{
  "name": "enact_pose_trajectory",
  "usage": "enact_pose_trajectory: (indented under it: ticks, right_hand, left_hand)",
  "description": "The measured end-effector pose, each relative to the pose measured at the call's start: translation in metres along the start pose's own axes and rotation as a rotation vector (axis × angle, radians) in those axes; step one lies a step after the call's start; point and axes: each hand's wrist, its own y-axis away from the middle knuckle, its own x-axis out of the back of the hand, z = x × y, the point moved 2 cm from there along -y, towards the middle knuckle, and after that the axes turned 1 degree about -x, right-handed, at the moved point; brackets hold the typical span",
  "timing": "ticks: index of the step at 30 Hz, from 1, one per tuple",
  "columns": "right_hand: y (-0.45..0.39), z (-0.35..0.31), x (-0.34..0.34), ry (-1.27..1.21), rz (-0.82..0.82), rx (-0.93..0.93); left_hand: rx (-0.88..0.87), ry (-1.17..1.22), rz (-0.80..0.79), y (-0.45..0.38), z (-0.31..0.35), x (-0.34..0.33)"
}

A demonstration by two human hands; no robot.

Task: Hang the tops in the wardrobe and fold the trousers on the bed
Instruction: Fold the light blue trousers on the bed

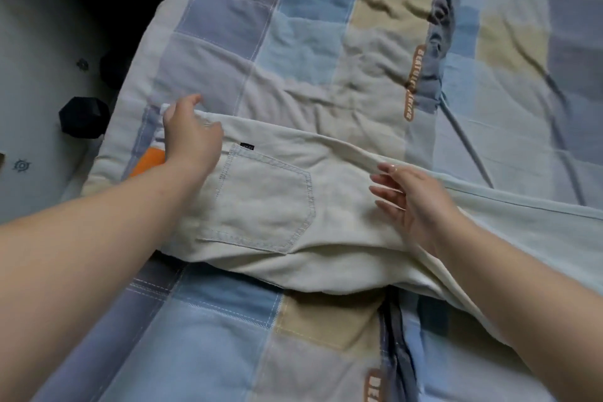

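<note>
Cream trousers (293, 206) laid across a patchwork quilt (293, 42) on the bed, seen from the head camera. The garment's long axis runs roughly from 9 o'clock to 3 o'clock across the view: the waistband end sits toward 9 o'clock, the legs trail off toward 3 to 4 o'clock and pass out of the picture at the right edge. A back pocket (264, 199) faces up near the centre, so the seat side is uppermost. The left hand (192, 137) rests at the waistband corner, at about 10 o'clock from the pocket; its fingers curl over the far edge of the cloth, and they appear to pinch that edge, though the fingertips are partly hidden. The right hand (414, 202) lies at about 3 o'clock from the pocket, fingers straight and spread, flat on the seat just below the far seam; it holds nothing. Judgement: the trousers look already doubled leg on leg, so the coming fold would run along the long axis, carrying the leg end from 3 o'clock back toward the waistband at 9 o'clock. The right hand is the nearer to the legs; the left is placed to anchor the waistband. The hems are out of view, so the reach required cannot be told.
</note>
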Motion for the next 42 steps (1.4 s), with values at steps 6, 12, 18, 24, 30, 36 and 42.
enact_pose_trajectory:
  ticks: [6,12,18,24,30,36,42]
  right_hand:
    - [0.055,0.010,0.135,0.013,0.088,0.004]
    - [0.100,0.040,0.278,0.020,0.147,-0.041]
    - [0.137,0.075,0.451,-0.021,0.307,-0.072]
    - [0.154,0.133,0.572,0.167,0.393,-0.090]
    - [0.149,0.170,0.646,0.422,0.437,-0.100]
    - [0.115,0.169,0.650,0.351,0.320,-0.051]
    - [0.124,0.158,0.632,0.590,0.246,0.348]
  left_hand:
    - [-0.131,0.032,-0.200,0.112,0.050,-0.057]
    - [-0.351,-0.058,-0.495,0.257,0.093,-0.127]
    - [-0.589,-0.305,-0.800,0.401,0.140,-0.231]
    - [-0.712,-0.436,-0.983,0.498,0.183,-0.329]
    - [-0.751,-0.528,-1.014,0.550,0.225,-0.410]
    - [-0.786,-0.590,-1.060,0.571,0.270,-0.472]
    - [-0.815,-0.737,-1.287,0.575,0.311,-0.497]
